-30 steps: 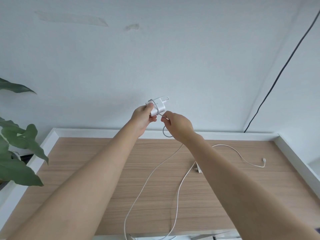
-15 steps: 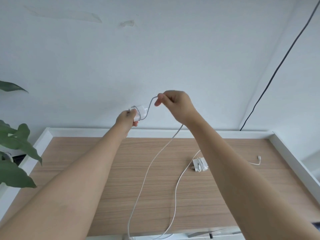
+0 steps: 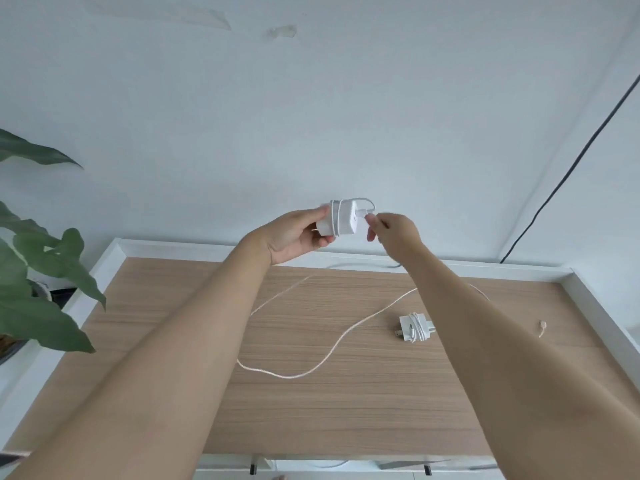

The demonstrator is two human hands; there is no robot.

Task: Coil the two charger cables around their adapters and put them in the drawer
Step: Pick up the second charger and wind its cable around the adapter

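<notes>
Charger adapter [image 3: 341, 221], white with a few turns of cable around it, sits raised above the bench [image 3: 346, 403], clamped between the thumb and fingers of the left hand [image 3: 298, 233]. Just to its right, the right hand [image 3: 393, 230] pinches the cable [image 3: 346, 332] close to the plug end. Loose cable trails down across the bench below both hands. Below the right hand, a second adapter [image 3: 414, 327] lies on the bench, already wrapped.

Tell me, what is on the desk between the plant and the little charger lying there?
In the head view, a loose white cable loops across the desk between the plant and the charger.
</notes>
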